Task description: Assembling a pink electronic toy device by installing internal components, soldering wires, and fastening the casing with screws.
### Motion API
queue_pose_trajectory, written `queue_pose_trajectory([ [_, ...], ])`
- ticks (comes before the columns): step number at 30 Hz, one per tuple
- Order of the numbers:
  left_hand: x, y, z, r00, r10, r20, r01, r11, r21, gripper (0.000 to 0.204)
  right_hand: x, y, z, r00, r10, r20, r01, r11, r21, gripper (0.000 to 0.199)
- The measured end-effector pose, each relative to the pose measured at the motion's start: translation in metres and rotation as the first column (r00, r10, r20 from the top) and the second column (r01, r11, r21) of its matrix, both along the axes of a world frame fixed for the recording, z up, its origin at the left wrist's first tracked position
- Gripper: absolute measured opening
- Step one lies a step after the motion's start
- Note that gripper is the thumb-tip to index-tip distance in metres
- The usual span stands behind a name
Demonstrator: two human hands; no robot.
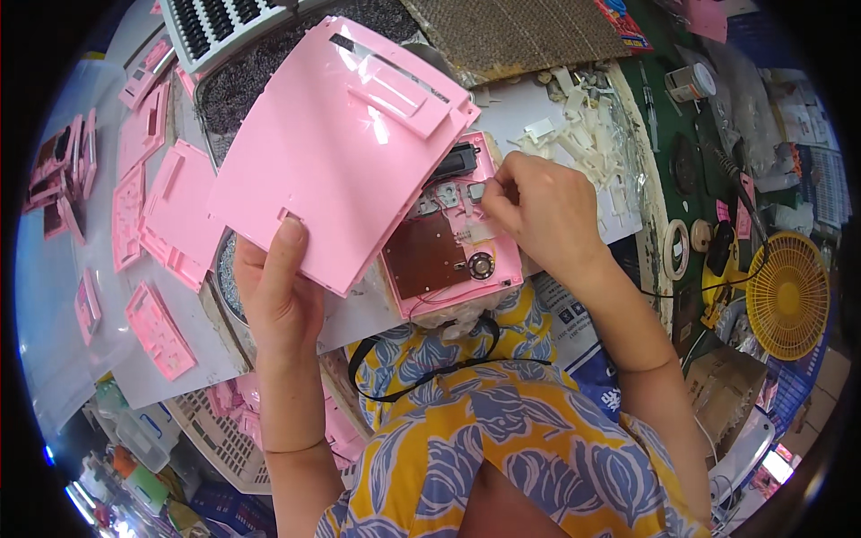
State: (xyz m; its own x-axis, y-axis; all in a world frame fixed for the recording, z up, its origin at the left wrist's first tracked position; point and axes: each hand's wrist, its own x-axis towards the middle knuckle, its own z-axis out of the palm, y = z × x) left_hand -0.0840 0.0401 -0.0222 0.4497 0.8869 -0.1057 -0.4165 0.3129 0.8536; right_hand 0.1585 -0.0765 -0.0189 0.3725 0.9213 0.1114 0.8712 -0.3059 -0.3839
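My left hand (280,291) grips a large pink plastic cover (314,152) by its lower edge, thumb on top, and holds it tilted above the table. Partly beneath the cover sits an opened pink housing (502,285). Inside it are a brown circuit board (426,255), a small round speaker (482,264), thin wires and a black part (457,161). Over the housing's right side my right hand (552,211) is closed, its thumb and index finger pinched beside a small grey piece (476,191). What lies between those fingertips, if anything, is hidden.
Pink plastic parts (160,330) are spread across the left of the table. White plastic pieces (587,139) are heaped at the back right, near a woven mat (529,36). Behind the cover stands a tray of dark small parts (242,99). A yellow fan (787,294) is far right.
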Motion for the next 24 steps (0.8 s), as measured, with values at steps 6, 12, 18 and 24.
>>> queue_pose_trajectory([
  [6, 0.005, -0.004, -0.005, 0.999, -0.021, 0.035, 0.021, 1.000, -0.008, 0.041, -0.004, 0.003, -0.009, 0.989, -0.128, -0.072, 0.126, 0.992, -0.028, 0.019],
  [12, -0.006, -0.005, -0.014, 1.000, 0.002, 0.027, -0.003, 1.000, 0.028, 0.043, 0.013, -0.001, 0.000, 0.926, -0.099, -0.364, 0.075, 0.994, -0.081, 0.021],
  [18, -0.019, -0.004, -0.022, 0.999, 0.047, 0.005, -0.047, 0.999, 0.013, 0.044, 0.036, -0.009, -0.005, 0.471, -0.203, -0.859, 0.091, 0.979, -0.181, 0.019],
  [24, -0.026, -0.004, -0.024, 0.999, 0.042, 0.017, -0.043, 0.999, 0.017, 0.042, 0.040, -0.004, -0.004, 0.467, -0.243, -0.850, 0.043, 0.967, -0.252, 0.017],
])
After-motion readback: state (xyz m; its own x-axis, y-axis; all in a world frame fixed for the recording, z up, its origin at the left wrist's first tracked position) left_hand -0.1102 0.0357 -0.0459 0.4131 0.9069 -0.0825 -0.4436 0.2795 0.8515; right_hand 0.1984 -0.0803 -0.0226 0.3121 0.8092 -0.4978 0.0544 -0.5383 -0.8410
